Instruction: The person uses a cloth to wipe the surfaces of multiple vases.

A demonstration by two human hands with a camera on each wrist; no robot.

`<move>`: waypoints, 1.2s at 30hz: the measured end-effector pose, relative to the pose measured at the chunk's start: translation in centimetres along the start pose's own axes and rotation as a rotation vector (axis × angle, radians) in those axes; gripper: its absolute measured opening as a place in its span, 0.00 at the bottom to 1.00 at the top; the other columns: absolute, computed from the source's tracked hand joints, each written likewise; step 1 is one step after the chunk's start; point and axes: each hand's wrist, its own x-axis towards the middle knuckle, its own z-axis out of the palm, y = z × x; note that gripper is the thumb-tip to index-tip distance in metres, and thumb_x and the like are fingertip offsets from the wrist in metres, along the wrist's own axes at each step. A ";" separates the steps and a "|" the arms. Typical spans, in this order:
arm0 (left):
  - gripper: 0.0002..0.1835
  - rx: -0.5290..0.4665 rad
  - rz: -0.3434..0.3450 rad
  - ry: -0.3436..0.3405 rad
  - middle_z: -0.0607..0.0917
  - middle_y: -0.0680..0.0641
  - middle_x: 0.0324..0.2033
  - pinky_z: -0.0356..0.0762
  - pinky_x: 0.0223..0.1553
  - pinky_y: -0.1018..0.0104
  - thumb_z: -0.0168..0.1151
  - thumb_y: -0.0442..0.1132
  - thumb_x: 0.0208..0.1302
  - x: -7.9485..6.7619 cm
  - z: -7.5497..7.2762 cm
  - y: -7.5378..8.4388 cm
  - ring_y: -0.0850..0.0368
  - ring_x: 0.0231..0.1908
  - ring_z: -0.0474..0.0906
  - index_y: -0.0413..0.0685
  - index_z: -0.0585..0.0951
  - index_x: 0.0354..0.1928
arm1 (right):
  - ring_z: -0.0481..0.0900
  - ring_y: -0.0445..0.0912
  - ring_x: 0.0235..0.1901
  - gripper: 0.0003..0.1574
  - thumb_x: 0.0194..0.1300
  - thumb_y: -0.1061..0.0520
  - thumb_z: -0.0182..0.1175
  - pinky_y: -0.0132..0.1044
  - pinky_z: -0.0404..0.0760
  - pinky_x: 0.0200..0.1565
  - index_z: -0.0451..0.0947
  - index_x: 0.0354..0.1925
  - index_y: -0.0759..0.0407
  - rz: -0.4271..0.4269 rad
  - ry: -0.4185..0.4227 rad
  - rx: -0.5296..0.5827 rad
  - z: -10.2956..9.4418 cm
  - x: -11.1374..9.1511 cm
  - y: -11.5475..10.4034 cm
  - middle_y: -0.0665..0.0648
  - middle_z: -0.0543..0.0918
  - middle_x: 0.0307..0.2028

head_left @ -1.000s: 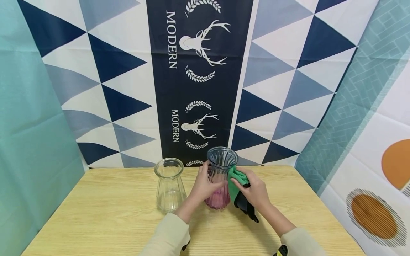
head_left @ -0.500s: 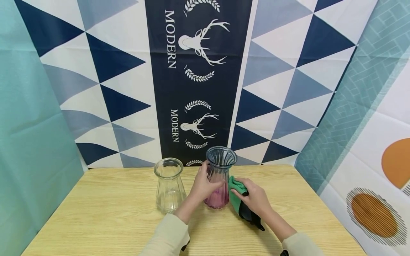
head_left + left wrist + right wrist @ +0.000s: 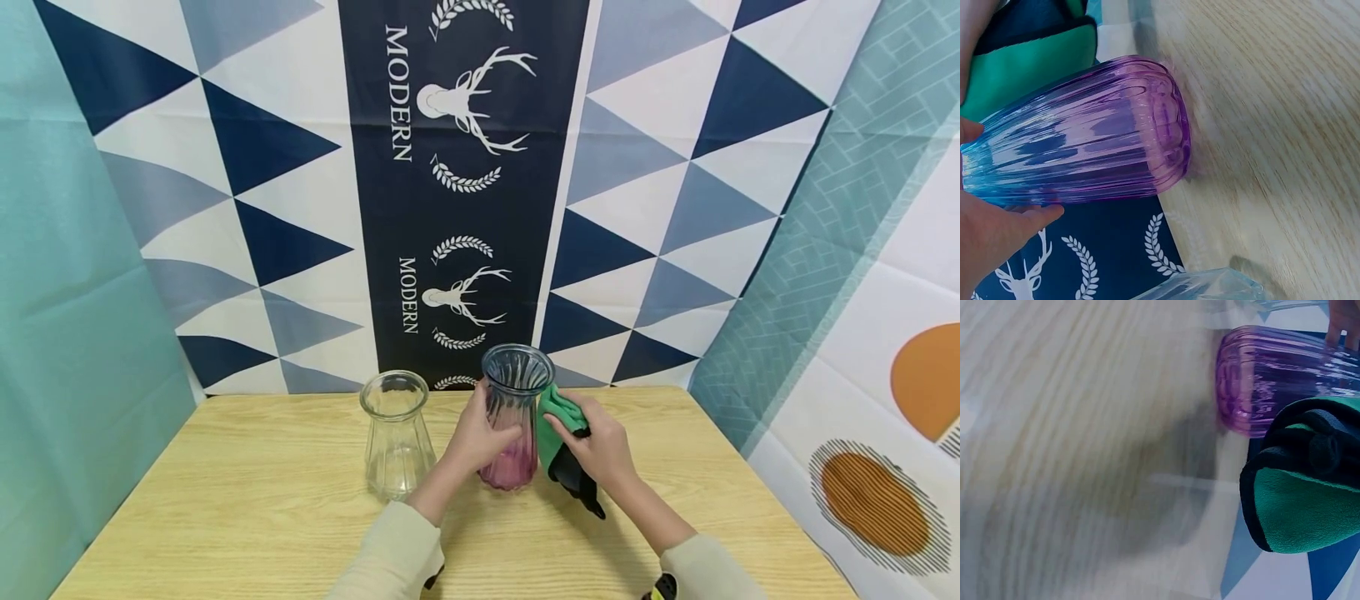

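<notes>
A ribbed glass vase (image 3: 512,462), blue at its flared rim and pink-purple at the base, stands upright on the table. My left hand (image 3: 477,433) grips it round the middle from the left, thumb toward the front; in the left wrist view the fingers lie on both sides of the vase (image 3: 1085,140). My right hand (image 3: 602,440) pinches a bunched green cloth with black edging (image 3: 558,429) at the vase's right side, just below the rim. The cloth's lower end hangs down. In the right wrist view the folded cloth (image 3: 1304,509) hides part of the vase (image 3: 1272,378).
A clear glass vase (image 3: 397,458) stands upright left of the blue-pink one, close to my left forearm. Both are on a light wood table (image 3: 247,500). A patterned cloth backdrop (image 3: 300,208) rises behind the table's far edge, with more hangings at both sides.
My right hand with the cloth moved down along the vase's right side, then back up toward the rim. The left hand and both vases stay practically in place.
</notes>
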 end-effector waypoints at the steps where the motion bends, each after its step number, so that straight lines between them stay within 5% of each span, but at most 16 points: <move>1: 0.45 -0.002 0.004 -0.002 0.70 0.38 0.62 0.64 0.64 0.50 0.66 0.36 0.47 0.0 0.0 0.0 0.45 0.63 0.67 0.43 0.56 0.69 | 0.83 0.50 0.32 0.27 0.53 0.51 0.69 0.41 0.82 0.28 0.77 0.50 0.60 -0.003 0.008 0.005 0.0 0.1 -0.1 0.60 0.83 0.39; 13: 0.42 0.003 0.011 0.000 0.72 0.38 0.60 0.66 0.63 0.48 0.71 0.39 0.47 0.0 -0.3 -0.3 0.44 0.62 0.68 0.41 0.61 0.65 | 0.83 0.51 0.35 0.31 0.43 0.59 0.74 0.43 0.83 0.31 0.78 0.49 0.60 -0.012 -0.020 0.002 0.7 0.2 -0.6 0.60 0.84 0.40; 30: 0.42 0.011 -0.020 -0.019 0.74 0.38 0.57 0.69 0.60 0.49 0.69 0.36 0.46 0.1 -0.3 -0.3 0.44 0.57 0.72 0.40 0.61 0.65 | 0.83 0.44 0.30 0.31 0.42 0.56 0.75 0.35 0.82 0.27 0.78 0.47 0.58 -0.026 -0.187 -0.073 0.9 -2.9 0.1 0.56 0.84 0.36; 36: 0.42 -0.001 0.007 -0.006 0.73 0.37 0.57 0.68 0.61 0.48 0.70 0.38 0.46 0.2 -0.1 -0.4 0.44 0.59 0.70 0.40 0.61 0.64 | 0.83 0.46 0.31 0.31 0.42 0.57 0.75 0.37 0.82 0.28 0.78 0.47 0.58 -0.011 -0.164 -0.072 0.5 -2.5 0.3 0.57 0.83 0.36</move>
